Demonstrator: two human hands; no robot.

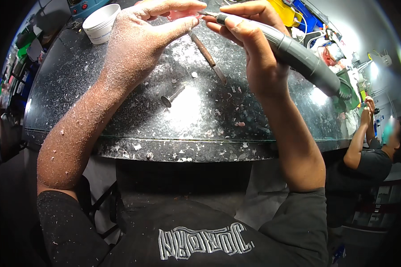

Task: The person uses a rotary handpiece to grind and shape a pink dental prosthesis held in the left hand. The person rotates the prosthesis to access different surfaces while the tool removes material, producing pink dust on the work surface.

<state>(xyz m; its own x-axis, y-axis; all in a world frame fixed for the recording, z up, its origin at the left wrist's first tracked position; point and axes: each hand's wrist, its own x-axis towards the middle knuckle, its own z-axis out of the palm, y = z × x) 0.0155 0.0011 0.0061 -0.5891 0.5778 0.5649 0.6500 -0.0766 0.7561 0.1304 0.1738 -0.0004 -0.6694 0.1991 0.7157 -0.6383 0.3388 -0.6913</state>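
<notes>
My left hand [138, 44], coated in white dust up the forearm, pinches a small glossy pink piece [177, 14] at the top of the view. Fingers hide most of it, so its full shape cannot be made out. In my right hand [263, 55] is a grey and black rotary handpiece [294, 52], held like a pen. Its thin metal bit [208, 14] points left and reaches the pink piece by my left fingertips; whether they touch is unclear. Below the hands, a wooden-handled tool [205, 51] with a metal blade lies on the dusty dark table [133, 115].
A white tub [101, 25] stands behind my left hand, near a blue device [85, 6] with red buttons. A small metal piece with a round end [166, 102] lies mid-table among scraps. Yellow and blue containers [286, 13] crowd the far right. Another person [365, 155] works at right.
</notes>
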